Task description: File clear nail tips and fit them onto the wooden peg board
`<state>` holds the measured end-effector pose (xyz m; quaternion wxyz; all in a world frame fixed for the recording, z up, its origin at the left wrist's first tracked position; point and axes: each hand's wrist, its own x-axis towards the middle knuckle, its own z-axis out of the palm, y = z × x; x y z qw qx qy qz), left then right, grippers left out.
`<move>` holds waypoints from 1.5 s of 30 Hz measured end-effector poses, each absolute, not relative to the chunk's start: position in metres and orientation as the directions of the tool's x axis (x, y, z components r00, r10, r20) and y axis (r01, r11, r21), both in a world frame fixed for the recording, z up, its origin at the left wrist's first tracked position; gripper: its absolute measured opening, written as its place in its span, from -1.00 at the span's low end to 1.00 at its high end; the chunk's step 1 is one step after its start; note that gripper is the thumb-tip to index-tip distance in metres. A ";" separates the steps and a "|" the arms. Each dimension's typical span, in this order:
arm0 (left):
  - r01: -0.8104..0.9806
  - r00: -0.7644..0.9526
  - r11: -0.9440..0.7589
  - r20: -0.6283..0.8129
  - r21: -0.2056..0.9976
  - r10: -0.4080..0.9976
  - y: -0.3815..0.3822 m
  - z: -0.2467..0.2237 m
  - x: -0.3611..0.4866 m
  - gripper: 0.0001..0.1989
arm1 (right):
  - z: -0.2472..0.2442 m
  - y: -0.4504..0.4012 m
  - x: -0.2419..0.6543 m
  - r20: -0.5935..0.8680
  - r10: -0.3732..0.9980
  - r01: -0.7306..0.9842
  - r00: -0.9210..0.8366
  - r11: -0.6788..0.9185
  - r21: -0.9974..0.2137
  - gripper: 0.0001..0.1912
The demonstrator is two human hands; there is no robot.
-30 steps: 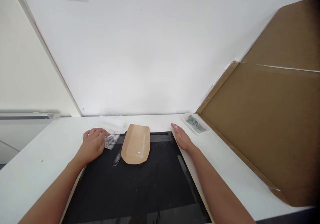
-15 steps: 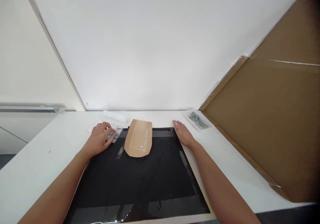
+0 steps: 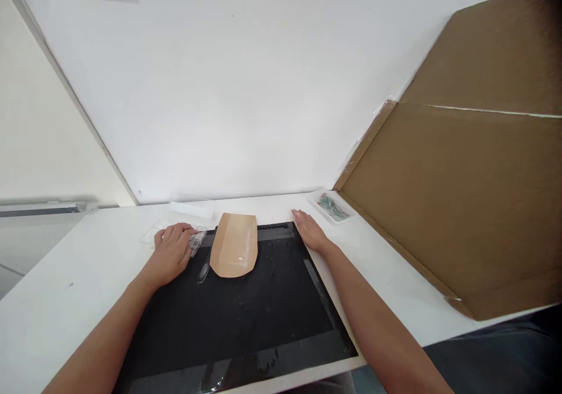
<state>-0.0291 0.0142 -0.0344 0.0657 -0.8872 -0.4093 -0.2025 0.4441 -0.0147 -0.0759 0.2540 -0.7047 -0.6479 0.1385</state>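
Note:
My left hand is at the back left corner of a black mat, its fingers bent over a small clear compartment box; what the fingertips grip there is too small to make out. Just right of that box lies a clear, spoon-like tool. Beside it a tan paper tray rests on the mat, with a tiny white piece inside. My right hand lies flat with nothing in it at the mat's back right corner.
A clear plastic container with green and reddish bits stands behind my right hand. Large brown cardboard panels rise on the right. Clear plastic lids lie at the back left, against the white wall.
The view has shifted and tilted, so the scene sits further left. The fingers of my left hand have drawn closer together over the compartment box. My right hand rests in the same place.

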 end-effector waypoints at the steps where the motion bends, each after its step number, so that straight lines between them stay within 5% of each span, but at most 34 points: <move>1: 0.754 0.581 -0.653 0.399 0.063 0.709 0.016 -0.034 -0.032 -0.67 | -0.075 -0.015 0.444 0.131 0.984 0.842 0.124 -0.034 -0.538 -0.08; 45: 0.745 0.588 -0.661 0.380 0.087 0.714 0.021 -0.048 -0.031 -0.74 | -0.075 -0.014 0.443 0.122 0.989 0.868 0.081 -0.009 -0.497 -0.16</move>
